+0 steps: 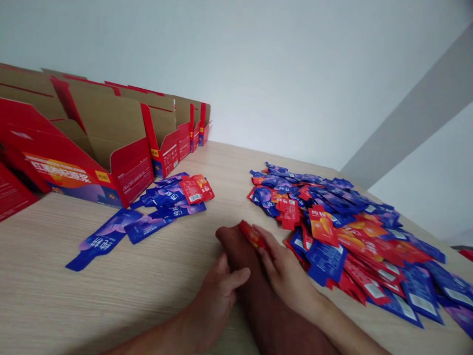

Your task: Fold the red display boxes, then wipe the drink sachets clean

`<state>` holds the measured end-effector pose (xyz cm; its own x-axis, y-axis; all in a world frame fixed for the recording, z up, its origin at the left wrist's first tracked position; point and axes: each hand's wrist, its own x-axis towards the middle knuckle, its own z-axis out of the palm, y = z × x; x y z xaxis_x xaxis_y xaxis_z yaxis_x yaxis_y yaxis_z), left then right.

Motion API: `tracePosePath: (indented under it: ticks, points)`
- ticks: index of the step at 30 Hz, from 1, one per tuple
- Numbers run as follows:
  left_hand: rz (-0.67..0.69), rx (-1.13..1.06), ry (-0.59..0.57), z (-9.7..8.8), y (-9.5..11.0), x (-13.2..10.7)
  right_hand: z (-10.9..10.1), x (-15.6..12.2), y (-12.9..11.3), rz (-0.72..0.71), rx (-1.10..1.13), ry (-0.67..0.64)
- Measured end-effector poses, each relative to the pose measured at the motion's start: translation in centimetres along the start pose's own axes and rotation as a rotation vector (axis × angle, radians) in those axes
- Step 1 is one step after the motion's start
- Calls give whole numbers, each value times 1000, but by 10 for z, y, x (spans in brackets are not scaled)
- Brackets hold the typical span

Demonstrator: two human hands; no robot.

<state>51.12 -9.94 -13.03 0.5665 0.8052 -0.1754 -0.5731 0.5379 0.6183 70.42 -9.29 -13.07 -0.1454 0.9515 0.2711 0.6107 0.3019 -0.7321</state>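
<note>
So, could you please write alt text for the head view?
Over a table, the right hand holds a red packet; between it and the left hand is an unclear brown shape. Red and blue packets are heaped at right; open boxes and a smaller pile at left.

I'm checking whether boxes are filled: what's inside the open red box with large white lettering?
Inside the open red box, only brown cardboard walls show. Its red front hides the floor, so anything lying low cannot be seen.

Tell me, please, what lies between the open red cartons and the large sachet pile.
In the head view, some blue sachets and red sachets lie there, nearer the cartons, then bare tabletop up to the pile.
</note>
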Motion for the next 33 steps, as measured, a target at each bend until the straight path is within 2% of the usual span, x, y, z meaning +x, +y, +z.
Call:
tracePosePath:
  ticks: [2,4,6,10,13,16,19,25,30,33]
  points:
    - [8,-4,4,1,1,0,-6,-1,2,114,148,132]
    - [10,-40,5,2,2,1,-7,-6,2,212,313,168]
    - [11,-80,-2,1,2,2,-3,-12,3,218,301,127]
    - [4,-107,-17,-3,1,5,3,-13,9,48,-156,91]
    - [21,-106,-35,-4,2,6,2,-6,10,2,-345,-42]
    - [33,-104,-54,-3,1,6,0,-1,4,45,-332,-189]
    - [31,-103,-35,-4,0,6,1,-5,-7,95,-245,-278]
    - [-16,-139,65,-4,-1,6,10,-37,-32,156,-219,-435]
    - [-118,-184,152,4,6,3,14,-57,-37,-29,-182,-447]
    - [-154,-168,113,7,8,0,20,-53,-35,-55,-196,-419]
